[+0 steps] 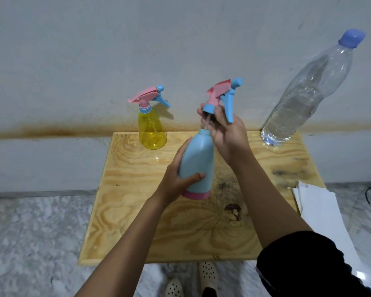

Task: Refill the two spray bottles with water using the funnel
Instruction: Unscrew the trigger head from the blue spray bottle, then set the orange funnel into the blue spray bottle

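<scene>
My left hand [180, 179] grips the light blue spray bottle [198, 161], held tilted above the wooden table [126, 211]. Its neck is open. My right hand [225, 129] holds the pink and blue spray head [222, 93] just above the neck, with the thin dip tube still reaching into the opening. A yellow spray bottle [151, 131] stands upright at the back left with its pink and blue head screwed on. A tall clear water bottle [304, 95] with a blue cap stands at the back right. No funnel is in view.
White sheets of paper [321, 209] lie over the table's right edge. A dark knot [233, 211] marks the wood near the front right. The table stands against a grey wall on a marbled floor, and my feet show below its front edge.
</scene>
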{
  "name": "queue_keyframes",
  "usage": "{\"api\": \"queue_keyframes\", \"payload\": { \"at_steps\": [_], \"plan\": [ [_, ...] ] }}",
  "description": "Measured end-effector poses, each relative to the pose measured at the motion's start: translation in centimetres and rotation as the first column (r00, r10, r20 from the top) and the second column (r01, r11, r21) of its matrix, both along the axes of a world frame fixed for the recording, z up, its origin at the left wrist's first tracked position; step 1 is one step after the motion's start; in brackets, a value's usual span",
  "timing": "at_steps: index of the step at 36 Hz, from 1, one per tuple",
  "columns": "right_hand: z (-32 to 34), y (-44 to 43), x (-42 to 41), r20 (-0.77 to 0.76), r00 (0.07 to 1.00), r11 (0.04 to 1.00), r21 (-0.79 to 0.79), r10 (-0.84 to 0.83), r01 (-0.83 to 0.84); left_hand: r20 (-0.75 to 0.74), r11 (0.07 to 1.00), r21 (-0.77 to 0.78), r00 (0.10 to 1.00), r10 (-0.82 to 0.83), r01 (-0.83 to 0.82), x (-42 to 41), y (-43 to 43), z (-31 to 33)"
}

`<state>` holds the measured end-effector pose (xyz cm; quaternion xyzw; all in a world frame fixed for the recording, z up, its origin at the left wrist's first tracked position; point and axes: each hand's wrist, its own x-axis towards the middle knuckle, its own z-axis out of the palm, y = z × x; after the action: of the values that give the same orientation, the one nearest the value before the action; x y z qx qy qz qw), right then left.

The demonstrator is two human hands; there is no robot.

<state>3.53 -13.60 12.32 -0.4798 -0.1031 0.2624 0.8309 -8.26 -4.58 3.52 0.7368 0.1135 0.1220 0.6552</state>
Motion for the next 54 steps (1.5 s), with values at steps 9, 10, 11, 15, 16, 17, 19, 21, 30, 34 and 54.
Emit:
{"api": "queue_keyframes", "payload": {
  "at_steps": [9,10,11,15,16,17,19,21,30,34,54],
  "plan": [
    [2.0,-1.3,2.7,0.054,0.956,0.954,0.105,-0.289,0.282,-0.02,0.979,0.109,0.984,0.176,-0.173,-0.5,-0.5,-1.7],
    [2.5,-1.6,3.2,0.056,0.943,0.94,0.122,-0.327,0.319,-0.022,0.975,0.123,0.982,0.19,-0.186,-0.6,-0.4,-1.9],
    [2.9,-1.9,3.5,0.065,0.932,0.93,0.123,-0.356,0.346,-0.021,0.969,0.141,0.978,0.206,-0.201,-0.7,-0.3,-2.1],
    [3.2,-3.8,4.8,0.196,0.902,0.921,0.024,-0.385,0.389,-0.01,0.939,0.198,0.957,0.288,-0.281,-0.9,0.3,-3.1],
    [2.9,-4.2,4.8,0.228,0.898,0.92,-0.025,-0.376,0.391,-0.008,0.931,0.212,0.952,0.306,-0.298,-1.0,0.4,-3.3],
    [2.3,-4.6,4.6,0.252,0.895,0.912,-0.086,-0.369,0.4,-0.006,0.925,0.221,0.948,0.318,-0.309,-1.0,0.5,-3.6],
    [0.2,-5.0,3.7,0.295,0.881,0.872,-0.217,-0.37,0.439,0.0,0.919,0.233,0.944,0.329,-0.32,-1.1,0.6,-4.1],
    [-3.2,-5.3,2.5,0.338,0.872,0.819,-0.339,-0.354,0.463,0.005,0.914,0.245,0.943,0.332,-0.323,-1.2,0.4,-4.5],
    [-13.7,-6.6,-2.5,0.309,0.948,0.58,-0.758,-0.081,0.297,0.063,0.883,0.323,0.939,0.339,-0.34,-2.0,0.0,-5.8],
    [-15.3,-5.7,-3.1,0.364,0.926,0.544,-0.76,-0.097,0.355,0.062,0.87,0.326,0.927,0.37,-0.369,-2.4,0.0,-6.4],
    [-15.6,-4.9,3.8,0.5,0.848,0.465,-0.718,-0.173,0.518,0.04,0.854,0.305,0.901,0.431,-0.422,-3.2,-0.3,-8.1]
  ]
}}
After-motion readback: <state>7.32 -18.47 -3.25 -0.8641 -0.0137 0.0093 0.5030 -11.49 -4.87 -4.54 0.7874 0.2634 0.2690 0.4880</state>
